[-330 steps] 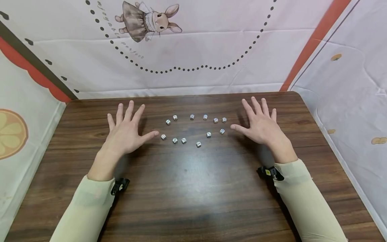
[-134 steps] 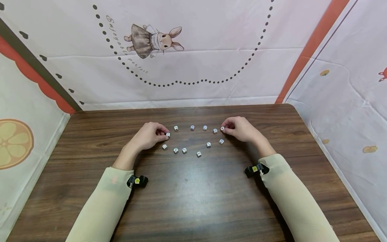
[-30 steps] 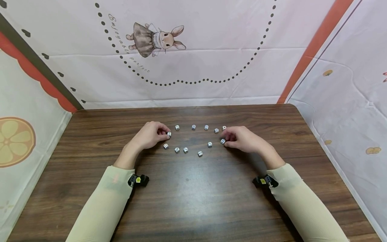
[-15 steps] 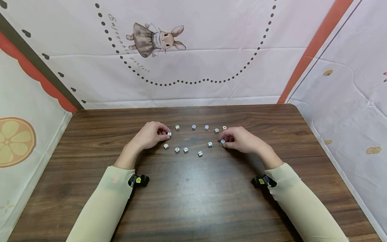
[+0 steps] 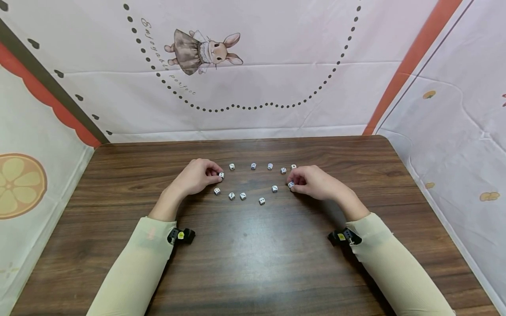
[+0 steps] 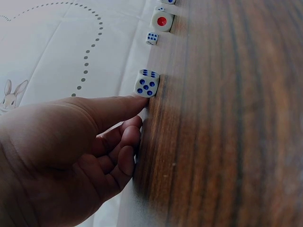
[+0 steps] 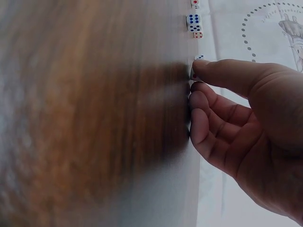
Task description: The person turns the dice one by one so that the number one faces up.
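Left hand (image 5: 197, 176), fingers pinching a die (image 5: 221, 175) at nine o'clock; right hand (image 5: 316, 182) likewise, another die (image 5: 291, 184) at three (more dice (image 5: 243, 196) between).

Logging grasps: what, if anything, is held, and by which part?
Left hand: one white die, pinched by its sides. Right hand: another white die, pinched likewise.
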A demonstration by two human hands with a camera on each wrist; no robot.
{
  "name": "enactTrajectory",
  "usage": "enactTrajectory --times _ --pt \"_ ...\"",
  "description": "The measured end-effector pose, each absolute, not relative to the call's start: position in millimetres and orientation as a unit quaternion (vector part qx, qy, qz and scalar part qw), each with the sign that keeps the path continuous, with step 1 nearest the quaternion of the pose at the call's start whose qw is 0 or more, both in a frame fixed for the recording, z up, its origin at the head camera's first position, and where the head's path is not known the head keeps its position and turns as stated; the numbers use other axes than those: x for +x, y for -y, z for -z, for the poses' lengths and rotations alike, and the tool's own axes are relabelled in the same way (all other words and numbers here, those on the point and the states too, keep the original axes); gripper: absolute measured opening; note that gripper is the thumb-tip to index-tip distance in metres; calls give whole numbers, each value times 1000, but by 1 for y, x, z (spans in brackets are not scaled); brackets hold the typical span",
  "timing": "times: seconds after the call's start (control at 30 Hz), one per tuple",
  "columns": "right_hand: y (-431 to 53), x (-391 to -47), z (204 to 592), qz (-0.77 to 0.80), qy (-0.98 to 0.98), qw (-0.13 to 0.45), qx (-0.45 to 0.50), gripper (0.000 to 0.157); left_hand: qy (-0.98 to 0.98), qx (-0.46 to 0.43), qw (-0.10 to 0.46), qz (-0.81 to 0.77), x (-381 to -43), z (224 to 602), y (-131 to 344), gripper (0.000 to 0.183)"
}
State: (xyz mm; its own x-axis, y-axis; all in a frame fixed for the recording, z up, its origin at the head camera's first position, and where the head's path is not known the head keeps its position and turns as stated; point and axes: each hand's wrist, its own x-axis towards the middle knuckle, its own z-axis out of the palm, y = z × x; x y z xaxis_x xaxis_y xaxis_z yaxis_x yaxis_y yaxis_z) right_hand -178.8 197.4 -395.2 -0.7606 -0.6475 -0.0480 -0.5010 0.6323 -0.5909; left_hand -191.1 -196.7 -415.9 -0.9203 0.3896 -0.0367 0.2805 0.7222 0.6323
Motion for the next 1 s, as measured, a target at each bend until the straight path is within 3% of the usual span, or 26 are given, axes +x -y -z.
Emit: enactTrajectory --times 1.0 --pt "-198 -178 396 303 -900 125 -288 10 -924 181 83 -326 -191 416 197 13"
